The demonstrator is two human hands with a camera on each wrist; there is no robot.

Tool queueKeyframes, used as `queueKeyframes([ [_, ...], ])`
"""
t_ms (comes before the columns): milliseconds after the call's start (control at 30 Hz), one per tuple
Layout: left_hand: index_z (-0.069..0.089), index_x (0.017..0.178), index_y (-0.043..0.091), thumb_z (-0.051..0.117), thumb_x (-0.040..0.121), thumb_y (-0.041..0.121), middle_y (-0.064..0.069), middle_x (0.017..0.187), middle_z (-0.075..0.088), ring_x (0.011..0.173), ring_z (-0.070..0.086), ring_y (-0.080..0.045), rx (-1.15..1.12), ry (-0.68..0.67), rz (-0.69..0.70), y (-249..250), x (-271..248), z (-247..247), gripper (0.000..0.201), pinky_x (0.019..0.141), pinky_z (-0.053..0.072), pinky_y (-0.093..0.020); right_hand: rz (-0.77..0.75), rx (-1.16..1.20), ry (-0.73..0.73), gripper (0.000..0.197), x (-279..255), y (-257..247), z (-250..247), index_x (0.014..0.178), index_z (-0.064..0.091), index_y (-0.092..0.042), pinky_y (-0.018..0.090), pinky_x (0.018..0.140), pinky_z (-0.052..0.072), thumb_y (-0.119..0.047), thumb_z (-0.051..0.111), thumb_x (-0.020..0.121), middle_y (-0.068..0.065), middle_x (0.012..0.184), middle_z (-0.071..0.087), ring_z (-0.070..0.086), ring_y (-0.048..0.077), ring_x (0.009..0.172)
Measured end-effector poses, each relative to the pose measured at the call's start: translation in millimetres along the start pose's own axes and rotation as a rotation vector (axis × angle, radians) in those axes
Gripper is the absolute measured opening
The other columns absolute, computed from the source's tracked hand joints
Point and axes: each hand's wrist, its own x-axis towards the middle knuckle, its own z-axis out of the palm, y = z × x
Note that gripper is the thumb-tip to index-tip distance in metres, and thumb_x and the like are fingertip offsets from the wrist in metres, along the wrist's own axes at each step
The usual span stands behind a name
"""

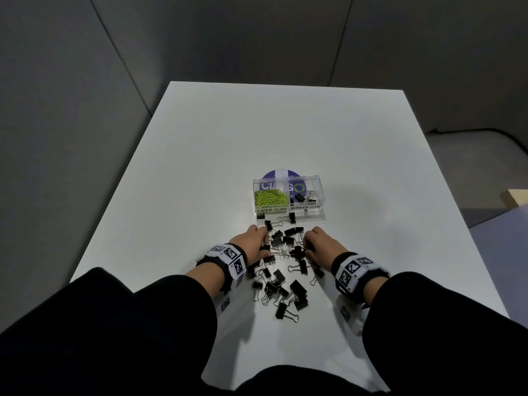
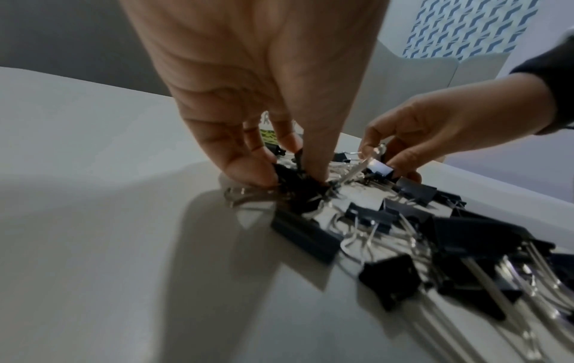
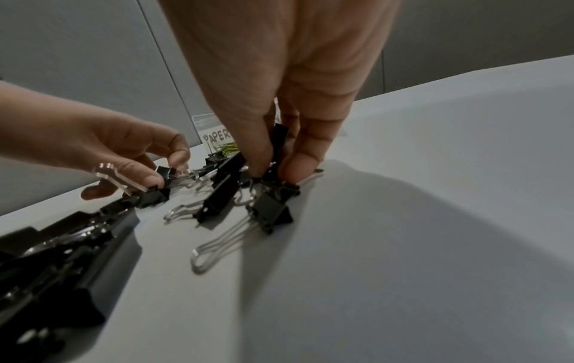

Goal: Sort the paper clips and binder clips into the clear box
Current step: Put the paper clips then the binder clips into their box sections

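Note:
The clear box point(image 1: 314, 208) stands mid-table. Its left compartment, labelled paper clips, holds green paper clips point(image 1: 270, 198); its right one holds a few black binder clips point(image 1: 303, 197). A pile of loose black binder clips point(image 1: 281, 277) lies between my hands on the white table point(image 1: 200, 167). My left hand point(image 1: 266, 244) pinches a binder clip point(image 2: 298, 186) at the pile's left side, fingertips down on the table point(image 2: 289, 176). My right hand point(image 1: 307, 247) pinches another binder clip point(image 3: 275, 152) between thumb and fingers point(image 3: 276, 172). The clips stay low, at table level.
A purple round disc point(image 1: 281, 173) lies behind the box. Two stray binder clips point(image 1: 292, 217) sit against the box's front wall. A pale wooden object point(image 1: 517, 197) shows at the far right, off the table. Grey panels surround the table.

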Motion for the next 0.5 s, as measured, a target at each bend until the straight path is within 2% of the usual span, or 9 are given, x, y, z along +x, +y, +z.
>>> queueKeyframes([
  [133,0.035,0.130,0.017,0.060,0.086,0.028,-0.011,0.127,0.045,0.099,0.060,-0.029,-0.023,-0.028,-0.009,1.8,3.0,0.7,0.051,0.085,0.051,-0.038,0.042,0.073,0.004,0.031,1.1,2.2,1.1,0.119,0.046,-0.011,0.036,0.091,0.048,-0.011,0.055,0.089,0.009,0.122,0.047,0.057,0.028,0.102],
  [233,0.039,0.127,0.014,0.062,0.084,0.025,-0.010,0.128,0.044,0.103,0.057,-0.028,-0.012,-0.064,-0.033,5.7,5.9,-1.7,0.050,0.086,0.049,-0.035,0.072,0.080,-0.013,0.038,4.4,1.7,1.2,0.124,0.044,-0.011,0.037,0.093,0.047,-0.011,0.055,0.088,0.011,0.126,0.044,0.056,0.031,0.105],
  [333,0.045,0.120,0.009,0.058,0.086,0.021,-0.011,0.124,0.045,0.102,0.057,-0.030,0.036,-0.066,-0.041,10.8,6.4,-1.5,0.038,0.084,0.048,-0.034,0.088,0.052,-0.059,0.033,6.6,-0.9,-1.8,0.117,0.046,-0.007,0.038,0.086,0.049,-0.008,0.053,0.084,0.012,0.123,0.042,0.056,0.033,0.096],
  [433,0.050,0.114,0.004,0.048,0.091,0.015,-0.015,0.121,0.046,0.101,0.058,-0.033,0.096,-0.060,-0.027,12.9,6.3,0.9,0.026,0.085,0.048,-0.037,0.071,0.009,-0.094,0.034,7.3,-3.4,-2.2,0.111,0.046,-0.005,0.037,0.074,0.047,-0.009,0.058,0.080,0.012,0.119,0.039,0.050,0.027,0.081],
  [500,0.052,0.111,0.004,0.046,0.091,0.014,-0.015,0.118,0.047,0.099,0.058,-0.033,0.110,-0.054,-0.012,12.2,6.5,1.5,0.023,0.084,0.047,-0.037,0.065,-0.025,-0.095,0.033,8.9,-3.9,-1.2,0.110,0.047,-0.005,0.036,0.075,0.047,-0.012,0.061,0.080,0.013,0.120,0.039,0.048,0.025,0.079],
])
